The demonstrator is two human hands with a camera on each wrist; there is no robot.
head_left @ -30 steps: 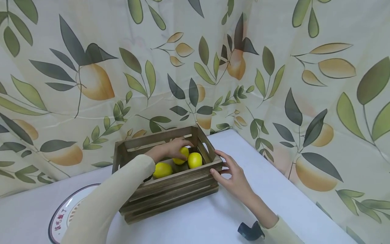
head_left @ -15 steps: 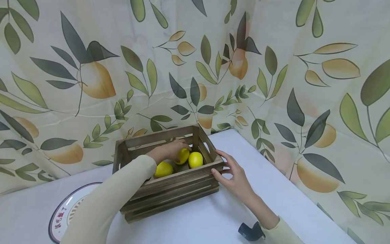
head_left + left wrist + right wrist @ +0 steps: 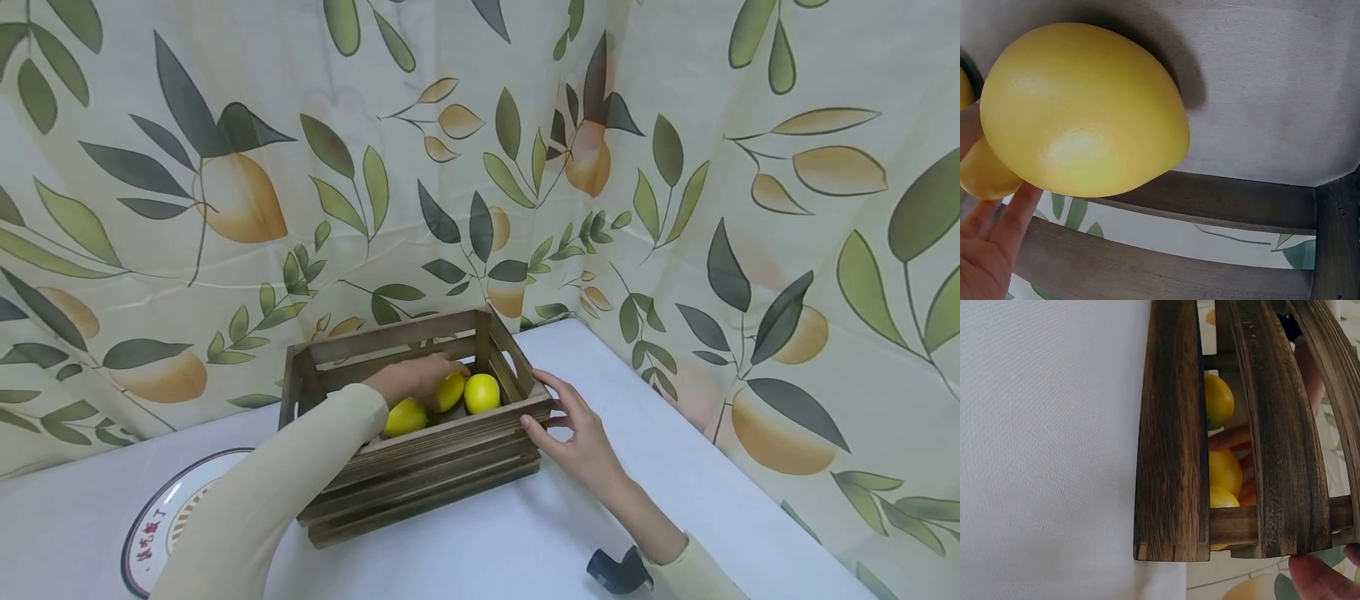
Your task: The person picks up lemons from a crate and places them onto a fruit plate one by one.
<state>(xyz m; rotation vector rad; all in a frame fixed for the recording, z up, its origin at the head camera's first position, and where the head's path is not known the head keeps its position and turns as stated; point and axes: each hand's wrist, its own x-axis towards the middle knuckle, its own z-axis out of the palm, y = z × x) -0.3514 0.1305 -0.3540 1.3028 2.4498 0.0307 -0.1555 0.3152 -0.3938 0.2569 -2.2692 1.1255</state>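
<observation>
Inside a slatted wooden crate (image 3: 420,479) lie three yellow lemons: a left one (image 3: 406,417), a middle one (image 3: 450,392) and a right one (image 3: 482,393). My left hand (image 3: 414,377) reaches in from the left and holds the middle lemon; its fingertips are hidden in the head view. The left wrist view has the left lemon (image 3: 1085,112) large in front, with thumb and fingers (image 3: 1013,228) around the lemon behind it. My right hand (image 3: 576,433) holds the crate's near right corner, thumb on the front slat and fingers at the end panel.
A white plate (image 3: 142,546) with a dark rim and red characters lies left of the crate, partly behind the left sleeve. A black elbow-shaped piece (image 3: 618,571) is by the right wrist. Leaf-patterned cloth (image 3: 360,100) hangs behind the white table (image 3: 465,550).
My left hand has sunk a little lower over the middle lemon, which sits slightly lower in the crate. The right hand keeps its place on the crate corner.
</observation>
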